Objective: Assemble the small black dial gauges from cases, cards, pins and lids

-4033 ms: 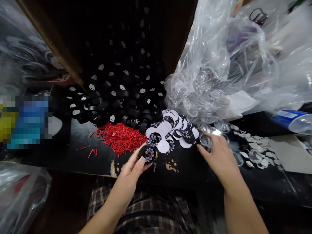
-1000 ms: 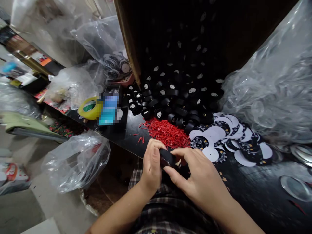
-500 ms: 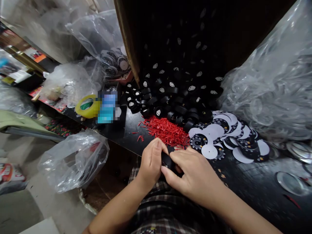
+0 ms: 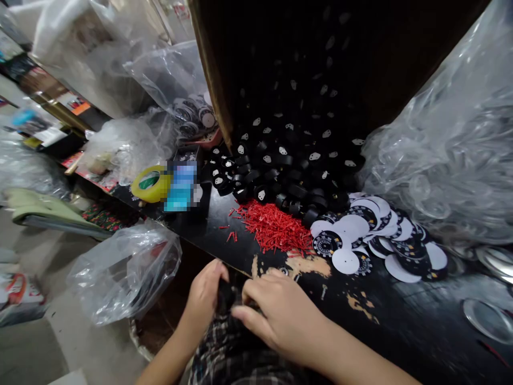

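Hands (image 4: 276, 310) partly hide a blurred dark piece (image 4: 225, 297) between them.

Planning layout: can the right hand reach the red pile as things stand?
Likely yes: the right hand is close to the red pile, with only worn tabletop and small bits between.

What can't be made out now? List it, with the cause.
Head view: the black part between the left hand and right hand, blurred, partly covered by them.
Head view: the depths of the box, lost in shadow.
Head view: the plastic bag at right, cut off by the frame edge.
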{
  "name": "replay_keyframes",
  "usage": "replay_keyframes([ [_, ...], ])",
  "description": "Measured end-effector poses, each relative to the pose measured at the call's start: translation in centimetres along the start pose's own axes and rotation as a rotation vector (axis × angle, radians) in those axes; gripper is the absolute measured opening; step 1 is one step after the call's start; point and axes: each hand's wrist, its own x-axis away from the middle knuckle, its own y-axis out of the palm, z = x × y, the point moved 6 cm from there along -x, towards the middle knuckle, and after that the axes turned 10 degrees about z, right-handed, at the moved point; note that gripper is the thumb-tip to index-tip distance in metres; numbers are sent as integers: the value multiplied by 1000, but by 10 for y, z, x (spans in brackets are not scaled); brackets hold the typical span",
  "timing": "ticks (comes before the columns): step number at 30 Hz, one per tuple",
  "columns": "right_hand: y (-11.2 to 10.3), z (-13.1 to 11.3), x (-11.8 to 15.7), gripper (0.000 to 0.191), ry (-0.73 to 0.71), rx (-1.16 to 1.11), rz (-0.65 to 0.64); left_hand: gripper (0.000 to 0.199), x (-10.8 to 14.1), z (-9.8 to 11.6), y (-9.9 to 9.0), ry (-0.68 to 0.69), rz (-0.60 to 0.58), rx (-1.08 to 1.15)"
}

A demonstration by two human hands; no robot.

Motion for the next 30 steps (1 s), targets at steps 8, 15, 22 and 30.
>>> replay_keyframes([
  [8, -13, 16, 8, 20, 151, -106, -81, 26, -74, 7, -1, 117, 118, -98],
  [15, -18, 26, 21, 21, 220, -108, 4, 42, -166, 31, 55, 104, 121, 25],
  [22, -30, 42, 16, 42, 322, -39, 217, 58, -69, 55, 59, 40, -146, 344],
  [30, -76, 80, 32, 40, 298, 347, 263, 43, -9, 53, 80, -196, -461, 486],
])
